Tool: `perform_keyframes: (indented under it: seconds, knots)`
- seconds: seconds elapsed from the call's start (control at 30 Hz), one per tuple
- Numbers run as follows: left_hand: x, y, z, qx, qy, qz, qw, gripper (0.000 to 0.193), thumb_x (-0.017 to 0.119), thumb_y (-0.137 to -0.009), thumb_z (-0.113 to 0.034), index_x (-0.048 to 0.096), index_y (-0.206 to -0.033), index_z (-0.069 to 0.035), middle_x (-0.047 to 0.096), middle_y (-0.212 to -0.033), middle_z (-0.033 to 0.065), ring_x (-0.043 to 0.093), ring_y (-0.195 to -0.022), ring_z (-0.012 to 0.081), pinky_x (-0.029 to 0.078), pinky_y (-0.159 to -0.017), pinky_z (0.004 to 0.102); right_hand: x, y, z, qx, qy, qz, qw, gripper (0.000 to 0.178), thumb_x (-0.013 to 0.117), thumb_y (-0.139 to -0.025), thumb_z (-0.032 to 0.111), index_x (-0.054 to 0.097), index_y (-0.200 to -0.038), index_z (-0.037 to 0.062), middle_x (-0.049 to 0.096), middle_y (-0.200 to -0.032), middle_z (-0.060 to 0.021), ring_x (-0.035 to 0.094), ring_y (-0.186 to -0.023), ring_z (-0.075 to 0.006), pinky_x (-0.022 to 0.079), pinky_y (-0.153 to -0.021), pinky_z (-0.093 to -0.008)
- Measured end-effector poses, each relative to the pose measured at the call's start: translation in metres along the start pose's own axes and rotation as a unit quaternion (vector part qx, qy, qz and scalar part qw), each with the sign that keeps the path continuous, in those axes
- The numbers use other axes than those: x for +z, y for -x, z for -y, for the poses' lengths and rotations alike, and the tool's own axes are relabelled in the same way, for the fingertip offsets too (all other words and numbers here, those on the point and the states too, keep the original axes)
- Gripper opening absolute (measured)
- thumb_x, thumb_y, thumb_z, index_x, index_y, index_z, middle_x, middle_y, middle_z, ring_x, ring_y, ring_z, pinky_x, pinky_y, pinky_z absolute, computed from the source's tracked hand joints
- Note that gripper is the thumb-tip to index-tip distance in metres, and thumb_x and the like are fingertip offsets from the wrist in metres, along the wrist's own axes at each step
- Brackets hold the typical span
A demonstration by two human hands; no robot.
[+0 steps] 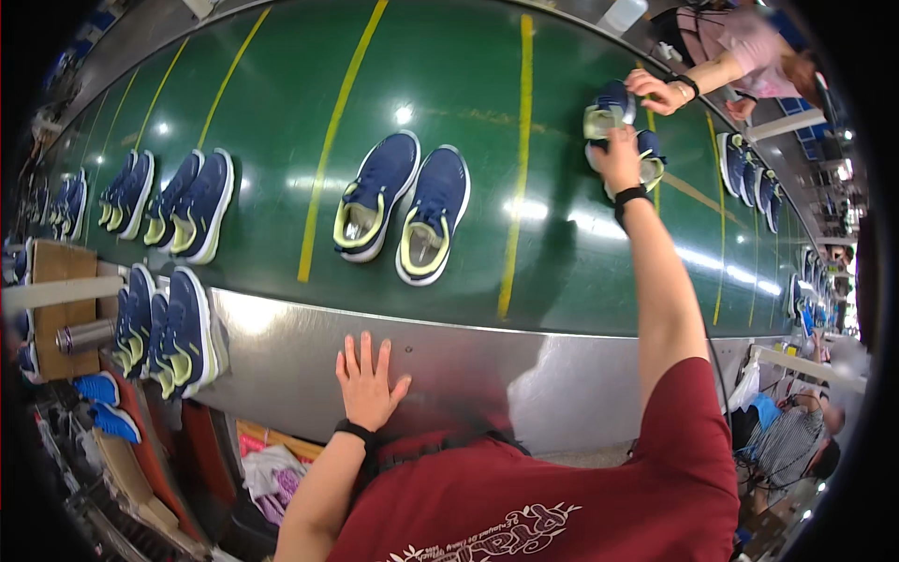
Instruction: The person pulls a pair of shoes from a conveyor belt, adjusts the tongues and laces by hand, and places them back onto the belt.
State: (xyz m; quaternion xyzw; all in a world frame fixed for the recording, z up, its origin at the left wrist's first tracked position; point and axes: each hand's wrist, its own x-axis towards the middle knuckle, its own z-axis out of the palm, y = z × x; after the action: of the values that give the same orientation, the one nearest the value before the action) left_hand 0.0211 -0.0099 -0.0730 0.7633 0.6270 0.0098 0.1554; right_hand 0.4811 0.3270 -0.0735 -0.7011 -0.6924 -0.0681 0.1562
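Note:
My left hand [367,382] lies flat, fingers spread, on the metal edge [449,365] of a green conveyor belt [281,112]. My right hand [618,157] reaches far across the belt and grips a navy sneaker [648,159] with a lime lining. Right beside it, another person's hand [661,92] holds a second navy sneaker [607,110]. A pair of navy sneakers [405,208] with lime trim rests on the belt, in front of me.
More navy pairs sit on the belt at left [192,204] and far right [749,178]. Another pair [169,332] stands on the metal edge at left, next to a steel bottle [84,335] on a wooden surface. Yellow lines cross the belt. Boxes and cloth lie below.

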Motion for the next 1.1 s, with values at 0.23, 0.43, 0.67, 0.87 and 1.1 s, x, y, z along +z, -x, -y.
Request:
perform_keyframes:
  seconds: [0.23, 0.43, 0.67, 0.87, 1.1]
  knots:
    - [0.005, -0.005, 0.001, 0.013, -0.005, -0.022, 1.0, 0.068, 0.059, -0.081, -0.047, 0.042, -0.136, -0.01, 0.027, -0.148, 0.0205, 0.019, -0.137, 0.0441, 0.018, -0.108, 0.0567, -0.012, 0.012, -0.016, 0.043, 0.071, -0.159, 0.984, 0.045, 0.069, -0.075, 0.018, 0.054, -0.113, -0.0005, 0.061, -0.1, -0.0237, 0.059, -0.097, -0.0387, 0.049, -0.079, -0.0447]
    - [0.005, -0.003, 0.004, 0.006, 0.012, -0.023, 1.0, 0.068, 0.06, -0.081, -0.046, 0.042, -0.137, -0.011, 0.027, -0.148, 0.0188, 0.018, -0.138, 0.0426, 0.016, -0.108, 0.0561, -0.065, 0.124, 0.216, -0.05, -0.284, -0.004, 0.958, 0.029, 0.066, -0.082, 0.021, 0.059, -0.108, 0.0105, 0.063, -0.09, -0.0104, 0.059, -0.09, -0.0271, 0.047, -0.078, -0.0391]
    - [0.009, -0.002, 0.004, 0.01, 0.021, -0.036, 0.999, 0.069, 0.061, -0.081, -0.046, 0.042, -0.137, -0.011, 0.028, -0.148, 0.0192, 0.019, -0.138, 0.0423, 0.016, -0.108, 0.0556, -0.06, 0.143, 0.331, -0.104, -0.121, 0.216, 0.963, 0.062, 0.066, -0.08, 0.048, 0.045, -0.131, 0.02, 0.063, -0.07, -0.019, 0.062, -0.076, -0.0379, 0.048, -0.061, -0.0425]
    - [0.009, -0.002, 0.008, 0.024, 0.024, -0.065, 0.997, 0.068, 0.062, -0.08, -0.046, 0.044, -0.136, -0.011, 0.029, -0.147, 0.0191, 0.021, -0.137, 0.0424, 0.017, -0.108, 0.0548, -0.026, 0.154, 0.321, -0.048, -0.126, 0.165, 0.977, 0.054, 0.077, -0.068, 0.047, 0.058, -0.107, 0.0144, 0.065, -0.089, -0.0161, 0.062, -0.086, -0.0343, 0.047, -0.071, -0.0449]
    - [0.01, 0.0, 0.011, 0.031, 0.065, -0.069, 0.995, 0.063, 0.062, -0.082, -0.043, 0.044, -0.136, -0.015, 0.029, -0.147, 0.0158, 0.021, -0.137, 0.0395, 0.019, -0.109, 0.0535, -0.105, 0.211, 0.225, -0.036, -0.149, 0.197, 0.968, 0.053, 0.076, -0.068, 0.049, 0.062, -0.102, 0.0108, 0.065, -0.08, -0.0125, 0.064, -0.076, -0.0312, 0.05, -0.067, -0.0404]
